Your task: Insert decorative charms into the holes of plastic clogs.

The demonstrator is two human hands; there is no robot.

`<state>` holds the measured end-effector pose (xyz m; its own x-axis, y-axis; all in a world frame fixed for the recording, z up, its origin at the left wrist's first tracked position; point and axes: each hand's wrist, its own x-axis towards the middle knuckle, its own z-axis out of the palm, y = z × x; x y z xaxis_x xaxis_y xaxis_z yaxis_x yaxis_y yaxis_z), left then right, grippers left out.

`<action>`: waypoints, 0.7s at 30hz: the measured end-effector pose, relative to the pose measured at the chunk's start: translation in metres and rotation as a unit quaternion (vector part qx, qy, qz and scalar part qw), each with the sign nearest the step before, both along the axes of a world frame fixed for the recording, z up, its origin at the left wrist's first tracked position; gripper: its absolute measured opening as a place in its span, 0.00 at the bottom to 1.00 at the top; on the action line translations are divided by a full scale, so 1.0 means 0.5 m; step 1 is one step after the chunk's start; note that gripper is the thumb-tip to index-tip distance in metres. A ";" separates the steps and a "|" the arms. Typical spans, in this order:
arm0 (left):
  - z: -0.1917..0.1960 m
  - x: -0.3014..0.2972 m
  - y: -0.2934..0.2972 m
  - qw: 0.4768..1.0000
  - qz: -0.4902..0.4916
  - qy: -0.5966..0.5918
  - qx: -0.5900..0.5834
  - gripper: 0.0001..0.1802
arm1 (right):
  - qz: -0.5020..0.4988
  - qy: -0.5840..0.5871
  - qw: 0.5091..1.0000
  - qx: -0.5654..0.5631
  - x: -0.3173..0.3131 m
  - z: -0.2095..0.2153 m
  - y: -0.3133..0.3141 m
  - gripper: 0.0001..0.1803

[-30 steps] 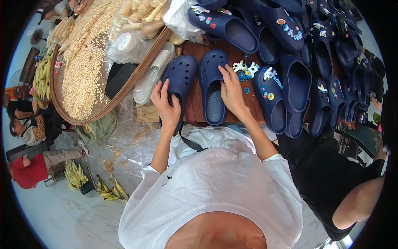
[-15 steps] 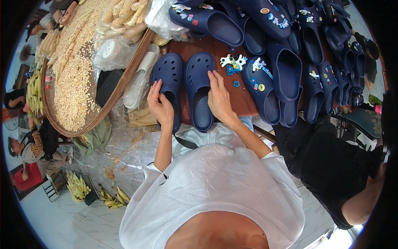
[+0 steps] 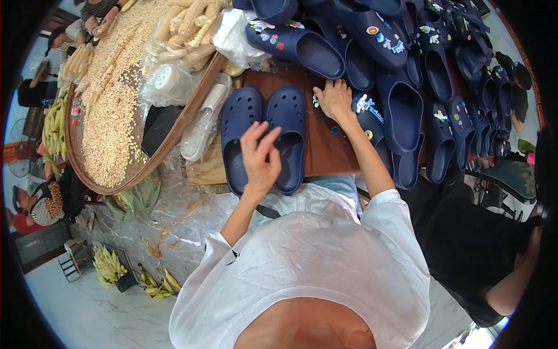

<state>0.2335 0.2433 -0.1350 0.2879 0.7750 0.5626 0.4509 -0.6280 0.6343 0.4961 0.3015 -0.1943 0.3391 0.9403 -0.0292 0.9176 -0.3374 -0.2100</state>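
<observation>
Clogs in plain navy are lying side by side just left of the frame's centre, toes pointing up the picture, and over them our left hand is hovering, fingers parted and loosely bent; whether it's touching them, we can't tell. Now upper centre: we're laying our right hand palm down over small charms, white and blue bits peeking out; whether we're gripping any, we can't see. Right beside it, a charm-studded clog is resting on the brown table, and upper left we're spotting a kernel-filled tray.
</observation>
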 end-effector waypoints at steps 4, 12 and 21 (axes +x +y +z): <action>-0.012 0.023 -0.015 0.998 -0.020 0.037 -0.049 0.28 | -0.017 -0.042 0.999 -0.001 -0.018 -0.032 0.006 0.39; -0.017 0.023 -0.003 0.994 -0.050 0.027 -0.090 0.26 | 0.108 -0.033 0.993 0.045 -0.066 -0.014 -0.040 0.21; 0.039 0.048 0.082 0.989 -0.066 0.012 -0.129 0.20 | 0.021 0.070 0.941 0.329 0.014 0.144 -0.025 0.31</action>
